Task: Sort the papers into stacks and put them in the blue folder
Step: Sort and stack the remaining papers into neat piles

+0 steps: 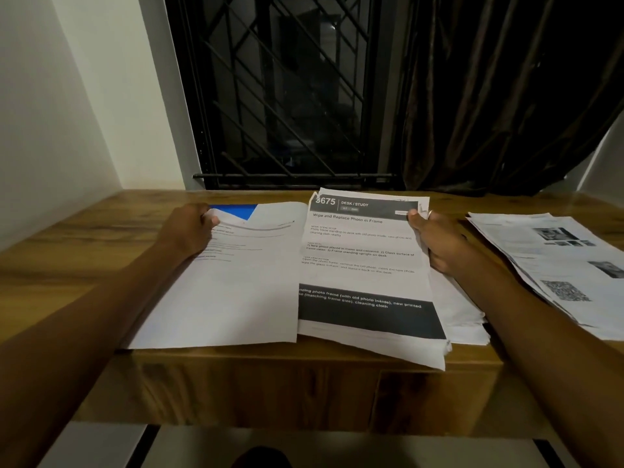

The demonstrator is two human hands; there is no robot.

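Observation:
A stack of printed sheets [364, 275], headed "Wipe and Replace Photo in Frame" with dark bands, lies at the desk's middle; my right hand [435, 241] grips its top right edge, thumb on top. To its left lies a white paper pile [236, 292]. My left hand [189, 228] pinches that pile's top left corner and curls it up. Under the lifted corner a patch of the blue folder [236, 211] shows; the rest of the folder is hidden by paper. More plain sheets [462, 315] stick out beneath the right-hand stack.
Another spread of printed pages with photos and a QR code [557, 265] lies at the right of the wooden desk [84, 238]. A barred window [287, 96] and dark curtain [489, 96] stand behind the desk; a white wall is to the left.

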